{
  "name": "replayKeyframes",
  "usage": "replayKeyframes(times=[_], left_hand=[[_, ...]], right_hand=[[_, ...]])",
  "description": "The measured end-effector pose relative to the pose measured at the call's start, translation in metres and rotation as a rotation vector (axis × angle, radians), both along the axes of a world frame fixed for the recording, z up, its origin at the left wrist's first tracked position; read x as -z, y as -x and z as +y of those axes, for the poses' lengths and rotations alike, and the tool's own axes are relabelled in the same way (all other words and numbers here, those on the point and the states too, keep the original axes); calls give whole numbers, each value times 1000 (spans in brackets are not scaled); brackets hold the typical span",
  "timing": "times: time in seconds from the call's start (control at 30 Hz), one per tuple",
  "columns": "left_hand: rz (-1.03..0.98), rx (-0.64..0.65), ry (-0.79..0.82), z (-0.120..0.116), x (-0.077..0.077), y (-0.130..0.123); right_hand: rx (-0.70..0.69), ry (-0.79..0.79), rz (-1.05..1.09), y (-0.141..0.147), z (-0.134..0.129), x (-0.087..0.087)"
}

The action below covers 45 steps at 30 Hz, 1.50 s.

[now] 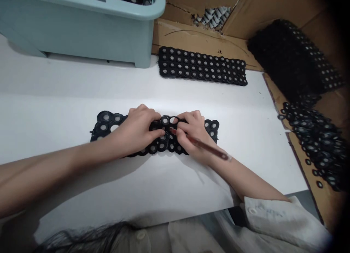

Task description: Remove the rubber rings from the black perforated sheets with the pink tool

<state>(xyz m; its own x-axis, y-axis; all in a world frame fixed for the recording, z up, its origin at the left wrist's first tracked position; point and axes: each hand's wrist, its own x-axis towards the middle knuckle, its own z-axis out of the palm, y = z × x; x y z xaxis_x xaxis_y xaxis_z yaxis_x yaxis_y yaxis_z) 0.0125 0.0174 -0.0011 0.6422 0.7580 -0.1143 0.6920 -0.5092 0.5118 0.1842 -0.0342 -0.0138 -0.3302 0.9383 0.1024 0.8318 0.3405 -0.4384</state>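
Note:
A black sheet of joined rings (162, 146) lies on the white table, its ring centres mostly pale. My left hand (136, 127) grips the sheet near its middle, fingers over the far edge and thumb on top. From the other side, my right hand (193, 130) pinches the sheet close to my left fingertips. A slim reddish-brown tool with a clear end (209, 148) is also held in my right hand, its tip pointing at the rings between both thumbs. The exact kind of tool is not clear. Both palms cover parts of the sheet.
A second black ring sheet (202, 66) lies farther back. A pale blue bin (98, 30) with black rings inside stands at back left. At right, a cardboard box (298, 161) holds a stack of sheets (287, 59) and loose black rings (322, 143).

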Motion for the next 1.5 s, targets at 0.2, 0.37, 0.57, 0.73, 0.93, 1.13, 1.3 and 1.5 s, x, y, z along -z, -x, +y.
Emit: replayKeyframes(times=[0.2, 0.37, 0.57, 0.73, 0.93, 1.13, 1.3, 1.5], left_hand=[[-84, -42, 20, -9, -5, -1], [-60, 58, -31, 5, 1, 2], [-32, -13, 152, 4, -6, 7], [-52, -121, 114, -9, -4, 5], [-113, -127, 71, -26, -12, 2], [-40, -38, 15, -5, -11, 6], [143, 21, -30, 2, -12, 4], [154, 158, 44, 8, -9, 13]], right_hand=[[70, 31, -19, -1, 5, -8], [-11, 347, 307, -20, 7, -15], [44, 203, 142, -6, -3, -14], [64, 7, -47, 9, -7, -6], [151, -203, -196, 11, 1, -2], [43, 24, 79, -5, 1, -12], [43, 40, 67, 2, -4, -6], [108, 19, 113, 7, -5, -4]])
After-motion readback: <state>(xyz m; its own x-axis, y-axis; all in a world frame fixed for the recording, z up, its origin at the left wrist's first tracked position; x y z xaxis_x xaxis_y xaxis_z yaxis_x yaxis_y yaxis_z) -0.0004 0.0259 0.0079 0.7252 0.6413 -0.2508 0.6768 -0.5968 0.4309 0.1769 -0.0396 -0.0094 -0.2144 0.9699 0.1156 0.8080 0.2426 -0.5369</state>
